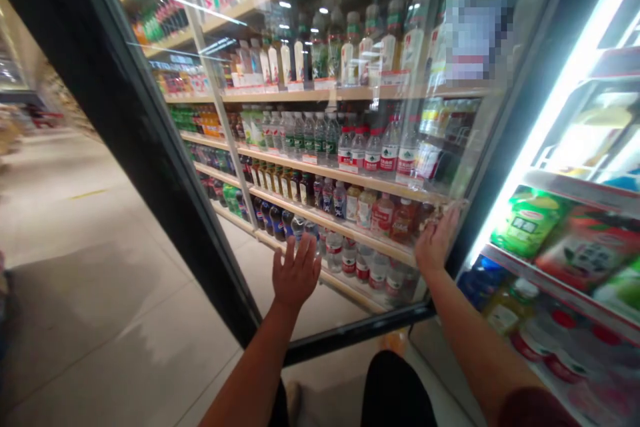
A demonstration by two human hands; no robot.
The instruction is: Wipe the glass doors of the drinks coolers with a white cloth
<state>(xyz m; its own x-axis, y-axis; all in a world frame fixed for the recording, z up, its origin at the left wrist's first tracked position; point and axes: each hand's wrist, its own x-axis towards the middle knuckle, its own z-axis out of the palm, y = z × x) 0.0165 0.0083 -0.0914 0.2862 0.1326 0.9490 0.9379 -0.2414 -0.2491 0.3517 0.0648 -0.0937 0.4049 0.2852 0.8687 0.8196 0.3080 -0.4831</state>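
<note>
A glass cooler door (350,147) with a black frame (125,120) stands swung out in front of me. My left hand (296,272) lies flat on the lower glass, fingers spread, holding nothing. Higher and to the right, my right hand (436,239) rests on the glass close to the door's right edge, fingers stretched out. Through and in the glass I see wooden shelves of bottled water (367,150) and coloured drink bottles (385,213).
At the right the open, brightly lit cooler (560,240) holds green and red drink packs and bottles. A pale tiled aisle floor (85,267) stretches to the left, with more shelving far off. My dark-clothed knee (395,393) shows at the bottom.
</note>
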